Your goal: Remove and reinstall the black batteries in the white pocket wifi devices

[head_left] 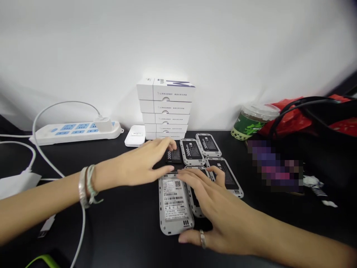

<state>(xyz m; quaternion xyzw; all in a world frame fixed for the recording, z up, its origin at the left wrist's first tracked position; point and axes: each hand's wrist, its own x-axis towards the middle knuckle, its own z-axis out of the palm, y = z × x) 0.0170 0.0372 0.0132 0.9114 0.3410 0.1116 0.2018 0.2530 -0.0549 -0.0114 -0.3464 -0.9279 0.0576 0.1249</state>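
Note:
My left hand [145, 160] reaches over the table with its fingers bent at a black battery [175, 155], its thumb apart near the top of a pale device [174, 203]. That device lies flat with a barcode label showing and no battery in it. My right hand [212, 204] spreads over the device's right side and a neighbouring one [195, 199], thumb at the lower edge, a ring on it. Beyond lie more devices with black batteries inside: one in the middle [192, 152], one at the back [208, 145], one at the right [225, 176].
White boxes [167, 108] are stacked by the wall beside white cards [135, 136]. A power strip [75, 130] with cables is at the left. A drink cup [251, 121], a blurred item [273, 167] and a black bag [320, 149] are at the right.

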